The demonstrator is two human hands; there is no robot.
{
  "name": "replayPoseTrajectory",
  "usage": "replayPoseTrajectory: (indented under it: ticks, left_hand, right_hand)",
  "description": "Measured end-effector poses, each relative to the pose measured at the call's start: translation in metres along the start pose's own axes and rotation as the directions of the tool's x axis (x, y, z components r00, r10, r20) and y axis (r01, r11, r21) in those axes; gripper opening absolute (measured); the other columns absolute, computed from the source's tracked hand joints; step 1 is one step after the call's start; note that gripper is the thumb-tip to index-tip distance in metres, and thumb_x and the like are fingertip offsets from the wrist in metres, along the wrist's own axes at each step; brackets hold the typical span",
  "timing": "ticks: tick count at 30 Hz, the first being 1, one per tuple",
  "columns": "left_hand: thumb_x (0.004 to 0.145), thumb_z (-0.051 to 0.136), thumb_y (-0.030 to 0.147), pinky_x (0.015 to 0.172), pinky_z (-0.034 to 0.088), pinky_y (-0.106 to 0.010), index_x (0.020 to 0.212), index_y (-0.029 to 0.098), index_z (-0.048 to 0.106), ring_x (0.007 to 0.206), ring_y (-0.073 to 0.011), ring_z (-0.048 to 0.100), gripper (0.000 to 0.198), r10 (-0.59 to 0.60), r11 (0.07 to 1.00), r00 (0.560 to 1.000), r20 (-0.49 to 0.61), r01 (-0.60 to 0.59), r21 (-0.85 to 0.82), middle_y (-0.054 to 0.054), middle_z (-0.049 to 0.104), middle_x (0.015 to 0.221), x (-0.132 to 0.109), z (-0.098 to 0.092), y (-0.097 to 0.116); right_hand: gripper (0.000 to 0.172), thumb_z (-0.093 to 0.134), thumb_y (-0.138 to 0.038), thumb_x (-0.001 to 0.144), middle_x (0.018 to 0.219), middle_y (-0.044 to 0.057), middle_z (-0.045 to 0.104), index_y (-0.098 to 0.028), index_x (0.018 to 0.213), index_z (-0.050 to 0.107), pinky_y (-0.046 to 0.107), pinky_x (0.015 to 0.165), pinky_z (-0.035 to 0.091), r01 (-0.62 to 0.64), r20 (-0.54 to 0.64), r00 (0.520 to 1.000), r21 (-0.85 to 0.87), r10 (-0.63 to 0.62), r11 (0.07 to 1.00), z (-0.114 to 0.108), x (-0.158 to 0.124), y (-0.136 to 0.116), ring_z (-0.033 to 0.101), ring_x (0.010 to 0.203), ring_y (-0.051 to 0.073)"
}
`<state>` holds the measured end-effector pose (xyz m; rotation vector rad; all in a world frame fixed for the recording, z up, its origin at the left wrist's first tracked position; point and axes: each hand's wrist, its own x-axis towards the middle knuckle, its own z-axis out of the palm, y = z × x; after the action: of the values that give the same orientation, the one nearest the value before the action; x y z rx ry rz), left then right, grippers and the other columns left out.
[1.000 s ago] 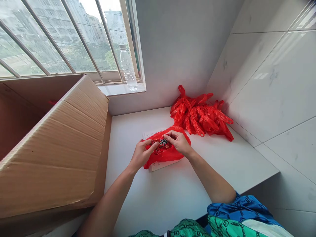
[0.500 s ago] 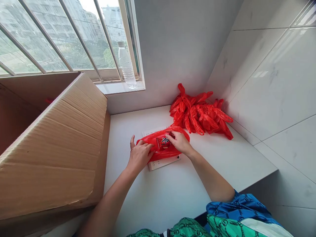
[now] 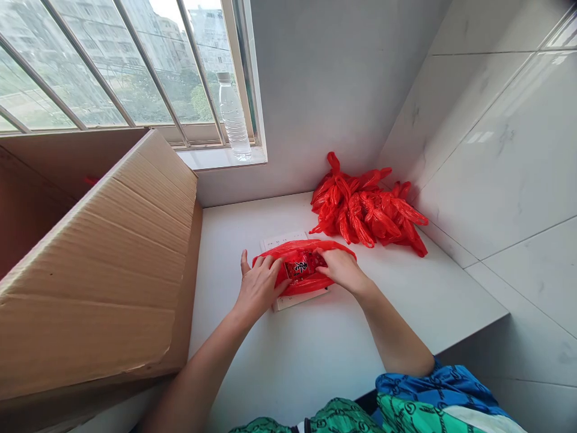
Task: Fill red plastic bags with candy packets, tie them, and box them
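A red plastic bag [image 3: 311,291] lies with its mouth spread wide, and inside it shows a glossy red packet [image 3: 298,268] with black-and-white characters. Over the left end of the bag, my left hand [image 3: 260,285] has its fingers curled on the film, thumb at the front edge and little finger raised. My right hand [image 3: 343,269] reaches into the right end, thumb and fingertips closed at the packet's right end; its other fingers are partly hidden. Beneath the bag is a printed booklet or paper pad [image 3: 288,239], mostly covered.
A heap of knotted red plastic bags [image 3: 367,207] sits against the wall at the back right of the white tabletop [image 3: 243,373]. An open cardboard box [image 3: 103,264] stands at the left. On the window sill is a clear water bottle [image 3: 235,123].
My right hand has moved slightly right and down, to the packet's right end. The bag is stretched farther right, and more of the packet shows.
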<state>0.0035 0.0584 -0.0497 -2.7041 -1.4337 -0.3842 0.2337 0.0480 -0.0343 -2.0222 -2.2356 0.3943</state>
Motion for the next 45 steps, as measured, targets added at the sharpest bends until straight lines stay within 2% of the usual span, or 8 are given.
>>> replayPoseTrajectory:
  ticks: [5, 14, 20, 25, 31, 35, 39, 45]
  left_hand:
    - [0.091, 0.062, 0.031, 0.118, 0.01, -0.065, 0.129, 0.03, 0.06, 0.1, -0.0259, 0.064, 0.038, 0.098, 0.992, 0.993, -0.066, -0.102, -0.074, -0.006, 0.071, 0.109, 0.004, 0.006, 0.009]
    - [0.094, 0.053, 0.024, 0.116, 0.011, -0.067, 0.101, 0.024, 0.07, 0.098, -0.0277, 0.064, 0.019, -0.084, 0.996, 0.986, -0.144, 0.083, -0.01, -0.006, 0.072, 0.093, 0.005, 0.006, -0.014]
    - [0.095, 0.052, 0.028, 0.116, 0.014, -0.065, 0.116, 0.024, 0.065, 0.101, -0.0276, 0.063, 0.025, -0.101, 0.995, 0.981, -0.169, 0.101, -0.005, -0.008, 0.071, 0.109, 0.006, 0.004, -0.01]
    - [0.098, 0.049, 0.032, 0.119, 0.012, -0.059, 0.113, 0.027, 0.066, 0.101, -0.0238, 0.064, 0.023, -0.075, 0.986, 0.976, -0.203, 0.042, -0.164, -0.004, 0.071, 0.11, 0.007, -0.01, 0.002]
    - [0.1, 0.046, 0.042, 0.108, 0.035, -0.041, 0.1, 0.025, 0.067, 0.091, -0.0188, 0.066, 0.027, -0.165, 0.846, 0.973, -0.16, 0.056, -0.531, -0.001, 0.073, 0.096, 0.008, -0.018, 0.009]
    - [0.097, 0.049, 0.044, 0.085, 0.046, -0.032, 0.081, 0.022, 0.065, 0.072, -0.0164, 0.062, 0.032, -0.229, 0.732, 0.966, -0.119, 0.091, -0.675, 0.0, 0.071, 0.08, 0.008, -0.024, 0.004]
    - [0.094, 0.053, 0.049, 0.061, 0.045, -0.025, 0.081, 0.02, 0.065, 0.067, -0.0153, 0.058, 0.034, -0.275, 0.572, 0.961, -0.02, 0.147, -0.807, -0.001, 0.068, 0.076, 0.008, -0.032, 0.002]
    - [0.093, 0.055, 0.049, 0.06, 0.045, -0.024, 0.08, 0.018, 0.065, 0.067, -0.0142, 0.056, 0.035, -0.278, 0.455, 0.96, 0.043, 0.171, -0.874, -0.002, 0.067, 0.076, 0.005, -0.033, 0.003]
  right_hand:
    - [0.042, 0.067, -0.019, 0.083, 0.123, 0.011, 0.063, -0.021, 0.125, 0.06, 0.029, 0.069, 0.045, 0.032, -0.028, 0.999, -0.062, -0.033, 0.998, 0.01, 0.006, -0.003, 0.066, 0.101, 0.027]
    - [0.013, 0.06, -0.015, 0.084, 0.091, 0.007, 0.072, -0.02, 0.095, 0.065, 0.029, 0.06, 0.039, -0.039, -0.051, 0.998, -0.063, 0.036, 0.997, 0.01, 0.007, 0.004, 0.067, 0.083, 0.024]
    - [0.015, 0.054, -0.022, 0.091, 0.084, 0.011, 0.071, -0.019, 0.085, 0.067, 0.03, 0.061, 0.041, -0.084, -0.108, 0.991, -0.063, 0.077, 0.994, 0.008, 0.007, 0.001, 0.067, 0.078, 0.025]
    - [0.025, 0.061, -0.037, 0.092, 0.094, 0.012, 0.074, -0.018, 0.106, 0.068, 0.033, 0.074, 0.048, -0.029, -0.257, 0.962, 0.232, 0.091, 0.972, 0.004, 0.006, -0.006, 0.069, 0.089, 0.026]
    - [0.037, 0.071, -0.045, 0.085, 0.099, 0.003, 0.074, -0.025, 0.115, 0.067, 0.031, 0.074, 0.052, 0.298, -0.258, 0.952, 0.663, -0.163, 0.687, 0.0, -0.007, -0.023, 0.068, 0.083, 0.02]
    - [0.04, 0.072, -0.05, 0.082, 0.09, 0.003, 0.073, -0.022, 0.112, 0.069, 0.033, 0.075, 0.055, 0.208, -0.108, 0.967, 0.861, -0.233, 0.464, -0.002, -0.009, -0.028, 0.069, 0.078, 0.019]
    - [0.034, 0.069, -0.052, 0.085, 0.087, 0.003, 0.072, -0.019, 0.093, 0.069, 0.037, 0.084, 0.058, 0.106, -0.04, 0.942, 0.978, -0.333, 0.181, -0.005, -0.008, -0.028, 0.071, 0.086, 0.02]
    - [0.031, 0.075, -0.048, 0.081, 0.082, 0.002, 0.07, -0.018, 0.085, 0.067, 0.037, 0.083, 0.059, 0.054, -0.01, 0.937, 0.992, -0.35, 0.115, -0.001, -0.006, -0.025, 0.07, 0.081, 0.018]
